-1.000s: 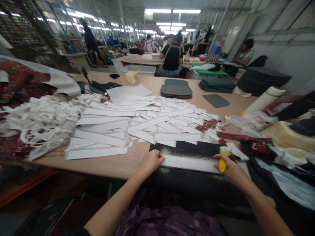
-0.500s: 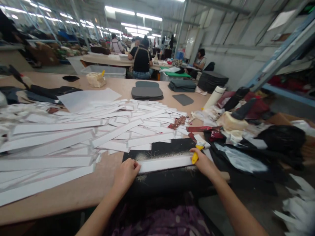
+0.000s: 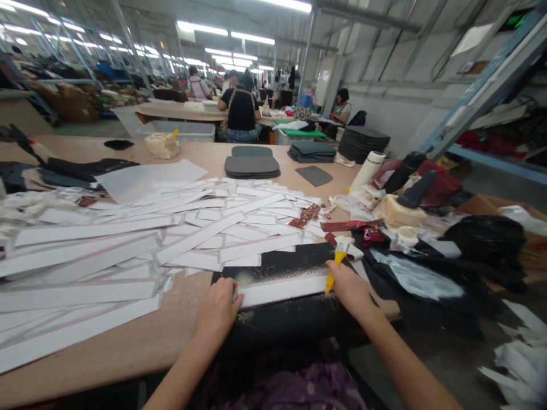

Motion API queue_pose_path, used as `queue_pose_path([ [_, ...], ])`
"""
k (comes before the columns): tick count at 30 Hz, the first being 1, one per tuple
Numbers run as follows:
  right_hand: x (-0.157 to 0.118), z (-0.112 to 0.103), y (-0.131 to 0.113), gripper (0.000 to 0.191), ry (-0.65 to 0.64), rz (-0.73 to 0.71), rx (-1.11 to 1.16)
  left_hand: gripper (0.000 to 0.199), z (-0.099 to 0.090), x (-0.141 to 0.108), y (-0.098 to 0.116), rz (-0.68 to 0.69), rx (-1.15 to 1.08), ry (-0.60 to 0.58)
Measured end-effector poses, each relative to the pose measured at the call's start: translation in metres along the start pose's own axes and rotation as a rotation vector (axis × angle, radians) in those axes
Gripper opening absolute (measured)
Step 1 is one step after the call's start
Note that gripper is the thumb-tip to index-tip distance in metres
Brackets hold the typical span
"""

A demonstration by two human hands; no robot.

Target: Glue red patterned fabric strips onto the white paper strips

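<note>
A white strip (image 3: 282, 289) lies flat on a black, glue-speckled sheet (image 3: 294, 259) at the near edge of the table. My left hand (image 3: 221, 299) is closed at the strip's left end, thumb and curled fingers pinching it. My right hand (image 3: 348, 285) is at the other end, closed around a yellow-handled brush (image 3: 335, 272) whose pale bristle end points up and away from me. The right fingertips are partly hidden behind the brush handle, beside the strip's right end.
Many white strips (image 3: 85, 256) are heaped on the table to the left. Dark grey panels (image 3: 252, 165) are stacked farther back. At right stand a cream bottle (image 3: 367, 171) and a cluttered pile with a black bag (image 3: 485, 247). People (image 3: 243, 108) sit at tables beyond.
The brush has tilted more upright in my right hand, which has shifted slightly left. My left hand has turned a little over the strip's end. The view has shifted slightly.
</note>
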State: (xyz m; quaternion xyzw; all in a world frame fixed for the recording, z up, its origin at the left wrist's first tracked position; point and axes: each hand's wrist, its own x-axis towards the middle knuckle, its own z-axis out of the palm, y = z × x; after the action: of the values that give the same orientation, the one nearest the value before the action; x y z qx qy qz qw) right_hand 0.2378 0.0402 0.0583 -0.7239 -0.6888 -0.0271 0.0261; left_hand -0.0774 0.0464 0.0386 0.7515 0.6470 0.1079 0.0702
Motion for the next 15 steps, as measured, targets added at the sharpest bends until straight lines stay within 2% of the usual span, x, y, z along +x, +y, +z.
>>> queue_pose_path([
  [2, -0.004, -0.014, -0.015, 0.040, 0.062, -0.075, 0.055, 0.021, 0.002, -0.006, 0.005, 0.120, 0.061, 0.136],
  [3, -0.007, -0.021, -0.026, 0.041, 0.054, -0.136, 0.169, 0.022, 0.005, -0.009, 0.008, 0.202, 0.070, 0.195],
  [6, -0.011, -0.034, -0.065, 0.039, -0.078, -0.296, 0.674, 0.019, 0.017, -0.021, 0.018, 0.430, 0.052, 0.293],
  [9, -0.005, -0.027, -0.084, 0.029, -0.116, -0.270, 0.974, 0.018, 0.033, -0.030, 0.023, 0.523, 0.060, 0.355],
  [11, 0.002, -0.017, -0.069, 0.027, -0.087, -0.158, 0.970, 0.020, 0.041, -0.033, 0.022, 0.536, 0.073, 0.414],
  [15, 0.006, -0.012, 0.006, 0.031, 0.056, 0.248, 0.664, 0.022, 0.046, -0.035, 0.021, 0.549, 0.085, 0.491],
])
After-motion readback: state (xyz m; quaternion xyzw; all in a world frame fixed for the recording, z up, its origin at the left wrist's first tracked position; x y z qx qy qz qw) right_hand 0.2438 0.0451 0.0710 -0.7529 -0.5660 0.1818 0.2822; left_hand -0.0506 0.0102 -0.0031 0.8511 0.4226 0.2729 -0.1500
